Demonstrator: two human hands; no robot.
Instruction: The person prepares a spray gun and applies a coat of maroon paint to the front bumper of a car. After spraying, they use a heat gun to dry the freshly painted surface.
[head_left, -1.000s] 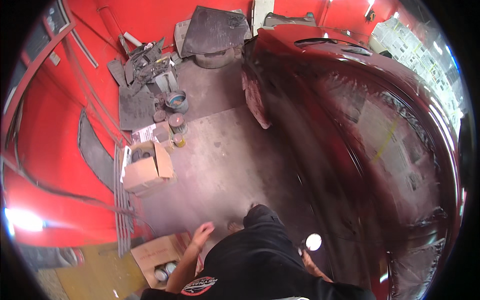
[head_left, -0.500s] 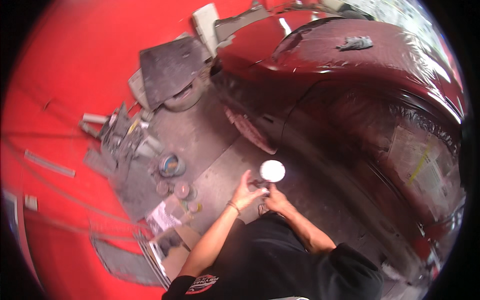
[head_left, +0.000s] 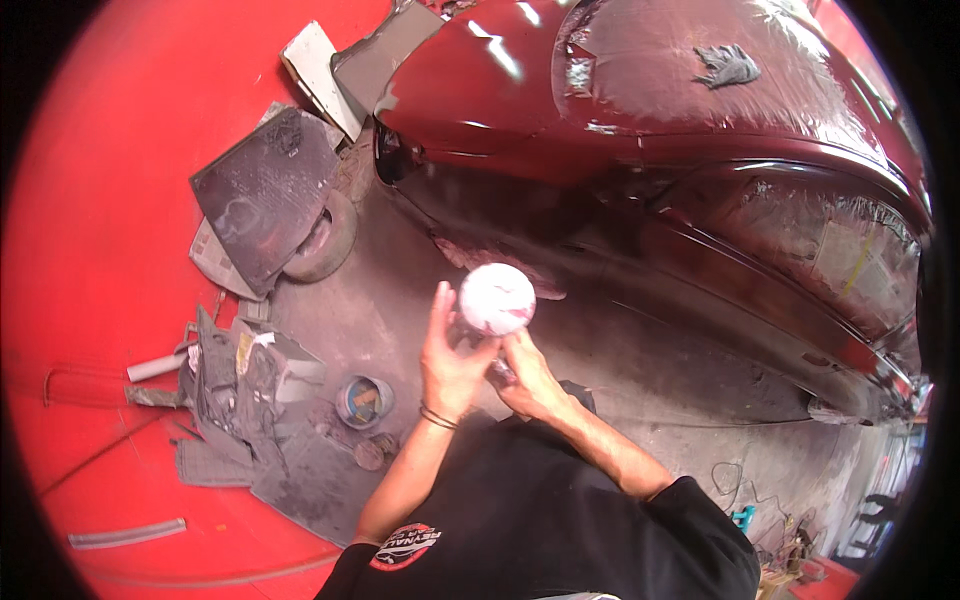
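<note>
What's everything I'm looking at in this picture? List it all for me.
Car body: one, dark red and glossy, fills the upper right.
Rag: one, grey, lying on top of the car.
Round white-topped object: one, white with reddish smears, held up between both hands at centre.
Dark flat panel: one, dusty black, leaning at upper left.
Tyre: one, grey, beside the panel.
Open paint can: one, bluish, on the floor at lower left.
Heap of grey cloth and scraps: one, left of the can.
Floor: grey concrete; red surface at left.
Left hand: one, wristband, touching the object.
Right hand: one, under the object.
</note>
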